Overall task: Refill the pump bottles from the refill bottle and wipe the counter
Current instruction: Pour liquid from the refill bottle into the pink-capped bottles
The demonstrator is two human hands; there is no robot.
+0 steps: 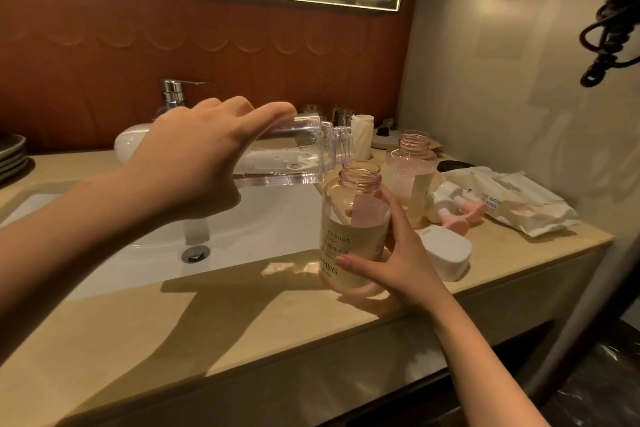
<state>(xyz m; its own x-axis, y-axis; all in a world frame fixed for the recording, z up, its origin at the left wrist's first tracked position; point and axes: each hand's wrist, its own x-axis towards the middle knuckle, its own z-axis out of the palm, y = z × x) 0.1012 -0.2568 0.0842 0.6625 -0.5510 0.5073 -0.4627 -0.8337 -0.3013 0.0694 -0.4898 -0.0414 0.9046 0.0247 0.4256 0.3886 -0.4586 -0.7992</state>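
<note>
The left hand [194,163] is curled over a clear plastic refill bottle [294,163], fingers wrapped round its body, holding it tipped on its side in the air above the white sink basin [242,218]. The bottle's open mouth points toward the right hand and sits just above the threaded neck of a pale pink, see-through pump bottle [346,204] (pump off, neck open). The right hand [398,253] grips that bottle low down, thumb across the cream label and fingers round the back, with the bottle standing on the beige stone desk [173,322] at the basin's edge. I cannot tell whether liquid is running. Just beyond the right hand stands a second pink bottle [410,170], also open. To the right of that hand lie two pink-and-white pump heads [453,210], a white rounded cap [446,253] and a white pack of wipes [516,204].
</note>
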